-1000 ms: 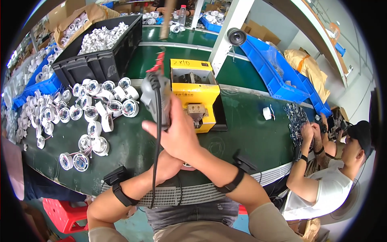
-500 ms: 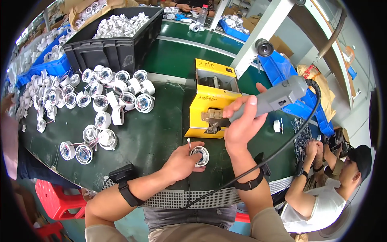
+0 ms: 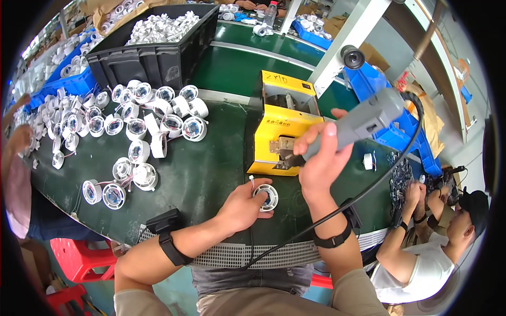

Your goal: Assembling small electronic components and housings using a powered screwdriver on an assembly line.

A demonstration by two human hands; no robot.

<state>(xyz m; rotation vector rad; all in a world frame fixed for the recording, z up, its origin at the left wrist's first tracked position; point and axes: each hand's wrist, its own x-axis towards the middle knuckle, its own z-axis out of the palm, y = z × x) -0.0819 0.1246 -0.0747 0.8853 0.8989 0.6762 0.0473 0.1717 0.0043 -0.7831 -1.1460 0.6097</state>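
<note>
Plainly, both grips taken

At left, white units (image 3: 138, 151) cluster on the table (image 3: 211, 163), a black crate (image 3: 153, 66) behind them. The left hand (image 3: 240, 206) curls round a white disc (image 3: 271, 200), thumb across it, near the table's front edge. Just beyond stands the yellow machine (image 3: 285, 115). The right hand (image 3: 322, 163) grips a grey driver (image 3: 363, 120), nose at the machine's front; whether they touch, I cannot tell. Far right is a co-worker (image 3: 414, 266).

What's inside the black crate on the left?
A heap of small white parts lies in the black crate. Only the heap's upper layer shows; anything beneath it, and the crate's bottom, is covered.
</note>
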